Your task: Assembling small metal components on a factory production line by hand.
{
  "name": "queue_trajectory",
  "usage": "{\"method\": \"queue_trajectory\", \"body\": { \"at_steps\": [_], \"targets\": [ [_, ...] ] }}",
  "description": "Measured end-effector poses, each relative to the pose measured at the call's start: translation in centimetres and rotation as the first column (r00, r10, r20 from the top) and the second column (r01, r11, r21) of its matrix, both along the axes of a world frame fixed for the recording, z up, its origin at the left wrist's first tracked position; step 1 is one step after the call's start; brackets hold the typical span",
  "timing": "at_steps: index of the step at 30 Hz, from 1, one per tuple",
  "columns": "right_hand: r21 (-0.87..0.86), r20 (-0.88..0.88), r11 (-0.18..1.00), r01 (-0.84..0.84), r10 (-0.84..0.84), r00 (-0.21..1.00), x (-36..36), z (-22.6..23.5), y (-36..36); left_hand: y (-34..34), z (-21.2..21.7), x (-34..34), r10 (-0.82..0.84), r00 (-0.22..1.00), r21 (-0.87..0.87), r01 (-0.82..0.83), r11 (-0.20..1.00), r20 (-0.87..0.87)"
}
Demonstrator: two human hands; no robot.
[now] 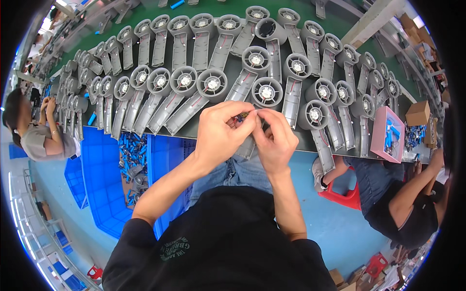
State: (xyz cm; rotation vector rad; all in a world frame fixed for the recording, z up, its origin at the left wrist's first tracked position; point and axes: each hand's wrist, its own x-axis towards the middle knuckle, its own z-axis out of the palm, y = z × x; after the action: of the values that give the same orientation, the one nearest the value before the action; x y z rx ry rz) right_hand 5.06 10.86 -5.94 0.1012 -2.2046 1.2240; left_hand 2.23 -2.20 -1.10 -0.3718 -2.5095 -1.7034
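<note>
Both my hands meet above the near edge of the table. In the fingers of my left hand (223,133) is a small dark part with red and gold-coloured bits (240,118), perhaps a small circuit board, mostly covered by the fingers. My right hand (275,140) pinches thumb and forefinger together against the left fingertips; what lies between them is too small to make out. Just beyond my hands lies a grey handheld fan housing (267,92) with a round spoked head. Its handle half (247,147) seems to show below, between my hands.
Rows of similar grey fan housings (212,83) cover the table. Blue crates (102,179) stand at the left, one holding blue cylindrical cells (132,153). A pink box (388,134) sits at the right edge. Co-workers sit left (41,136) and right (407,203), near a red stool (343,192).
</note>
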Motion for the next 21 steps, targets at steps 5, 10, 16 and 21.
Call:
{"method": "queue_trajectory", "body": {
  "at_steps": [5, 10, 16, 21],
  "targets": [
    [0.011, -0.109, 0.998, 0.058, -0.056, 0.992, 0.0, -0.1, 0.0, -0.8, 0.2, 0.3, -0.074, 0.996, 0.016, 0.073, 0.997, 0.058],
    [-0.017, -0.083, 0.999, 0.044, -0.046, 0.996, -0.2, -0.2, -0.1, -1.3, 0.0, 1.1, -0.059, 0.997, 0.094, 0.054, 0.994, 0.052],
    [-0.038, -0.043, 0.999, 0.009, -0.011, 0.999, -0.2, 0.2, 0.2, -1.3, -0.9, 1.0, -0.116, 0.984, -0.102, 0.103, 0.989, -0.134],
    [-0.066, -0.022, 0.998, -0.002, 0.0, 1.0, -0.2, 0.4, 0.4, -1.2, -1.4, 0.8, -0.139, 0.956, -0.154, 0.101, 0.983, -0.258]
  ]
}}
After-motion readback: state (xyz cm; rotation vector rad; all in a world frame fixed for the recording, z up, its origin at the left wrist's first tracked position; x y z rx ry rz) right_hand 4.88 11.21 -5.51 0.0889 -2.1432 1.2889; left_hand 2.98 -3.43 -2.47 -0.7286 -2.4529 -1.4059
